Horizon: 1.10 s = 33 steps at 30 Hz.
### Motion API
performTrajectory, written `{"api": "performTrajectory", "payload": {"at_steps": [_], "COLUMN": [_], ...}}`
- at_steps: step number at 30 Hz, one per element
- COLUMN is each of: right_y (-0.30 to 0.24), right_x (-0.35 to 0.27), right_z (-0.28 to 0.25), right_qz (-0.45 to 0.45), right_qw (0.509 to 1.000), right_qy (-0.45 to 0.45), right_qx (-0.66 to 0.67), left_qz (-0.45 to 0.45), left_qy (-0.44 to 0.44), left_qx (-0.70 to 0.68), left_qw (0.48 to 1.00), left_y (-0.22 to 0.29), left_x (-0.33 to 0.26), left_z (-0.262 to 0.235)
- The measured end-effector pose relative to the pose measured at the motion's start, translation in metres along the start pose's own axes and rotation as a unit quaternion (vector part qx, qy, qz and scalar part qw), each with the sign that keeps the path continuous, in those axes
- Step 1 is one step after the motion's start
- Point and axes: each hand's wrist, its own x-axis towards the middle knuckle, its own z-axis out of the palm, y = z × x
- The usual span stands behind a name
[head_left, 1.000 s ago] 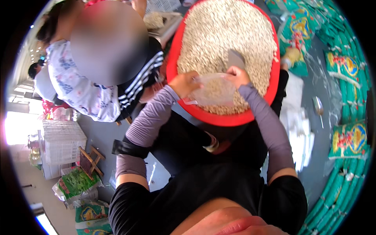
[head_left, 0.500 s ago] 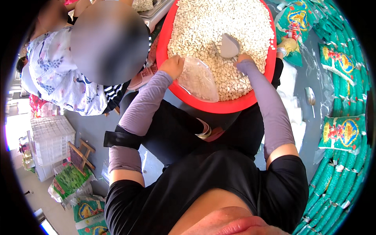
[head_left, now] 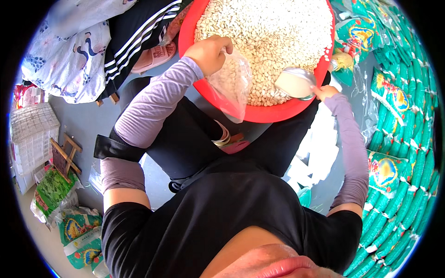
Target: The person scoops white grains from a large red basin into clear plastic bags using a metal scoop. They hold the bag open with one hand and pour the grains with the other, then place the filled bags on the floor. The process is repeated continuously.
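A wide red basin (head_left: 186, 34) full of pale, flat seeds (head_left: 259, 28) sits in front of me. My left hand (head_left: 211, 53) is closed on the top of a clear plastic bag (head_left: 236, 88), which hangs over the near left rim. How much the bag holds is hard to tell. Over the right side of the basin is a metal scoop (head_left: 296, 83), its handle gripped in my right hand (head_left: 326, 91). The scoop's bowl points left, over the seeds, and looks full of a pale heap.
Green printed bags (head_left: 394, 204) are stacked along the right side. At the upper left, a person in striped black trousers (head_left: 139, 39) is close to the basin, with pink slippers (head_left: 155, 58) nearby. White crates (head_left: 34, 134) and a small wooden stool (head_left: 67, 155) stand at the left.
My right hand has drawn the scoop out of the seeds, toward the right rim. My left hand has risen a little with the bag, which now hangs more upright. The view has shifted.
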Motion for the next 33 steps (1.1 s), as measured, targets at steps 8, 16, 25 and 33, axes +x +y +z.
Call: {"api": "performTrajectory", "payload": {"at_steps": [8, 16, 25, 33], "right_y": [-0.128, -0.11, -0.091, -0.062], "right_x": [0.111, 0.166, 0.092, 0.024], "right_z": [0.094, 0.141, 0.082, 0.02], "right_qz": [0.011, -0.006, 0.035, 0.049], "right_qw": [0.976, 0.911, 0.823, 0.848], "right_qy": [0.037, 0.031, 0.052, 0.052], "right_qx": [0.214, 0.411, 0.564, 0.525], "left_qz": [-0.009, -0.142, -0.062, -0.182], "left_qy": [-0.045, -0.072, -0.06, -0.113], "left_qx": [0.038, 0.013, 0.006, 0.053], "left_qw": [0.998, 0.987, 0.996, 0.975], "left_y": [-0.035, -0.029, -0.045, -0.035], "left_x": [0.02, 0.026, 0.013, 0.031], "left_z": [0.023, 0.016, 0.024, 0.034]}}
